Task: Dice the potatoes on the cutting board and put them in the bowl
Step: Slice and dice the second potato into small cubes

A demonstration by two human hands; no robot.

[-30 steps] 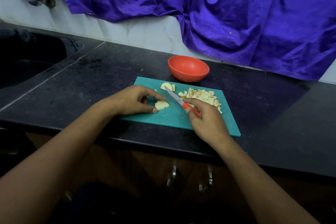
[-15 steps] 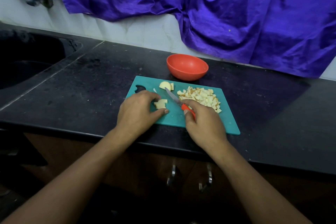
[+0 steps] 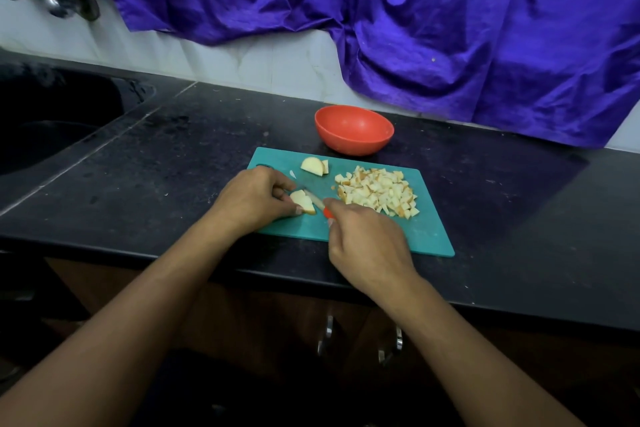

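A teal cutting board (image 3: pixel 429 236) lies on the black counter. On its left part my left hand (image 3: pixel 254 198) pinches a pale potato slice (image 3: pixel 302 202) between thumb and fingers. My right hand (image 3: pixel 367 246) grips a knife (image 3: pixel 317 201) by its red handle, the blade lying against the slice. A heap of diced potato (image 3: pixel 379 191) covers the board's right half. Two uncut pieces (image 3: pixel 314 166) sit near the board's far edge. Just behind the board stands an orange bowl (image 3: pixel 354 130), and nothing shows inside it.
A dark sink (image 3: pixel 52 121) is sunk into the counter (image 3: pixel 519 204) at the left, with a tap (image 3: pixel 59 5) above it. A purple cloth (image 3: pixel 415 21) hangs on the wall behind the bowl. Cabinet handles (image 3: pixel 329 333) show below the counter's front edge.
My left hand has shifted its hold on the potato slice, and the knife has come down from pointing across the board onto the slice.
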